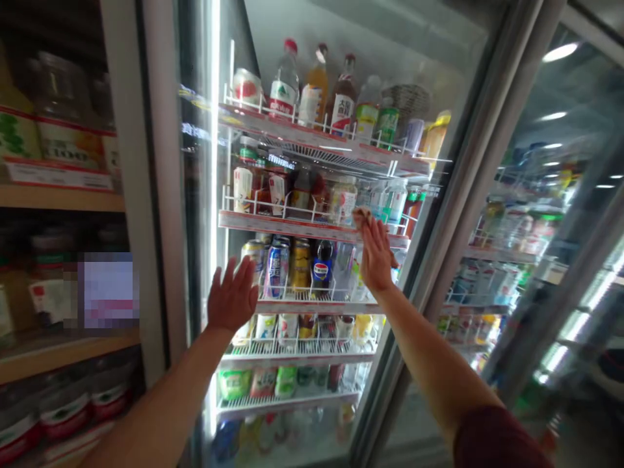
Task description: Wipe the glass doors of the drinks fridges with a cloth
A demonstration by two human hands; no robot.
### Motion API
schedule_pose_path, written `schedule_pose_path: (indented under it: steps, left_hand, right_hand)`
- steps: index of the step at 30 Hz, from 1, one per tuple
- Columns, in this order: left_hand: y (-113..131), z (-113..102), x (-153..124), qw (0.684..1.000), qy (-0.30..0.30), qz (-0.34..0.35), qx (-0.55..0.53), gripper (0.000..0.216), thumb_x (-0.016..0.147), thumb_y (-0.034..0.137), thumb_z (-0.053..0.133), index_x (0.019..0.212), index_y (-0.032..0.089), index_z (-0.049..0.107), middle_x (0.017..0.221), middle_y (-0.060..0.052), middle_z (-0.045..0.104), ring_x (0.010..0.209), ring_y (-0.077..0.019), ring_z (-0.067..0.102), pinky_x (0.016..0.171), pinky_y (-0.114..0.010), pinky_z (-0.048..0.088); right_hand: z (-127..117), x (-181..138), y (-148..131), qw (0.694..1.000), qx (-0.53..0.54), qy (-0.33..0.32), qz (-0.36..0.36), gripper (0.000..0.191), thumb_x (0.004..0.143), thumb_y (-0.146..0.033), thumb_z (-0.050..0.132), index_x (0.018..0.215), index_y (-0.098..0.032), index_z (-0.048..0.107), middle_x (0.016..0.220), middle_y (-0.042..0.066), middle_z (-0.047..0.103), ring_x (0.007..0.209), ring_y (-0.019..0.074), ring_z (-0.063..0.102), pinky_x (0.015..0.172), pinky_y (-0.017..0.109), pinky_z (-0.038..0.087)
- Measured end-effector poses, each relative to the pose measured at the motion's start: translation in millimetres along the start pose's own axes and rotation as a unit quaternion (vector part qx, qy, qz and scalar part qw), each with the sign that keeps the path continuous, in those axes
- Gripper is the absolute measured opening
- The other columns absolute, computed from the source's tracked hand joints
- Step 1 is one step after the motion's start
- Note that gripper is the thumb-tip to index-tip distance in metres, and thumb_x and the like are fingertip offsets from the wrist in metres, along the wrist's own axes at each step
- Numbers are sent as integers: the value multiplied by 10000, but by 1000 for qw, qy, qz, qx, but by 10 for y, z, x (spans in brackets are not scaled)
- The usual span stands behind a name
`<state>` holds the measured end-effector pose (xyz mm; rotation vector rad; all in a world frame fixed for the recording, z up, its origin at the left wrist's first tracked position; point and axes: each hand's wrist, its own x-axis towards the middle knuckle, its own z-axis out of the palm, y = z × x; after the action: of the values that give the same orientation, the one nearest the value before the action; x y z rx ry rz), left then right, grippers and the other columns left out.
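Both my arms reach toward the glass door [424, 39] of a lit drinks fridge. My right hand [376, 257] presses a brownish cloth [361, 218] against the glass, at the height of the second and third shelves. Part of the cloth is hidden behind my fingers. My left hand [232, 294] is at the lower left of the door with its fingers spread and nothing in it; whether its palm touches the glass I cannot tell. Behind the glass, near my left hand, stand a blue can [277, 268] and a Pepsi bottle [322, 268].
Wire-fronted shelves [312, 227] inside the fridge carry several bottles and cans. On the left, wooden shelves [58, 197] hold jars and bottles behind a grey frame [158, 162]. A metal door edge [468, 195] and another glass door [526, 149] with reflections are on the right.
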<state>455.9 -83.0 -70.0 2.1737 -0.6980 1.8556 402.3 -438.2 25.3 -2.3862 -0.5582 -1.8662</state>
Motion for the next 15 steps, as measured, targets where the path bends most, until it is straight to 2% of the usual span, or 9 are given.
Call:
schedule_pose_path:
  steps: [2,4,5,7,8,10,12,14,15]
  left_hand:
    - [9,2,-3,1000,-14,-15,3,686,999,313,421,1622,235,145,1581,-108,404,1530,-306,243,1260,-552,171]
    - [31,3,-5,999,-30,-36,4,656,1001,326,408,1614,221,201,1586,-115,394,1516,-324,284,1251,-573,183]
    - [45,4,-10,999,-31,-43,3,648,1001,334,407,1610,217,220,1587,-116,393,1512,-329,294,1248,-581,186]
    - [72,11,-31,999,-22,-49,-1,640,1001,341,412,1606,215,241,1583,-119,398,1512,-330,297,1247,-585,184]
    - [83,16,-50,999,-16,-52,-3,642,1001,345,416,1605,214,243,1582,-125,396,1511,-330,298,1248,-586,181]
    - [98,29,-104,998,-6,-62,-8,657,1000,357,424,1609,208,228,1590,-142,376,1511,-337,293,1247,-595,175]
    - [104,44,-169,997,-5,-72,-10,687,997,369,430,1618,211,182,1609,-149,337,1520,-347,263,1243,-610,174]
    - [102,60,-226,997,-3,-73,-4,713,993,368,433,1625,224,137,1623,-143,310,1534,-342,221,1244,-609,173]
    - [98,67,-246,998,0,-70,2,719,992,364,432,1627,231,122,1628,-138,302,1540,-335,203,1246,-605,171]
  right_hand:
    - [92,-363,-156,999,17,-31,-30,684,963,-87,378,1615,-228,230,1644,80,336,1573,236,144,1280,534,217]
    - [149,-905,-356,988,47,-99,-107,671,921,-65,433,1551,-290,391,1524,13,530,1514,158,327,1247,408,327]
    - [148,-1142,-422,965,79,-165,-189,644,922,-79,444,1533,-282,424,1492,4,565,1479,132,389,1214,363,376]
    - [89,-1378,-413,927,101,-250,-260,590,939,-103,450,1488,-314,485,1462,-34,589,1425,100,463,1158,316,440]
    - [42,-1350,-335,919,103,-268,-271,578,948,-107,440,1485,-317,488,1472,-34,577,1428,110,463,1158,335,445]
    - [-53,-1056,-95,946,77,-226,-219,605,957,-89,402,1513,-322,449,1518,-18,527,1472,156,406,1197,417,410]
    - [-110,-665,122,986,34,-116,-113,658,959,-75,372,1580,-288,329,1595,28,422,1532,212,283,1242,511,330]
    - [-112,-469,180,999,8,-20,-27,699,957,-76,370,1620,-237,214,1652,79,298,1565,252,154,1266,564,250]
    - [-94,-498,137,1000,9,-1,-16,714,953,-78,380,1625,-224,191,1661,90,268,1570,258,121,1274,565,226]
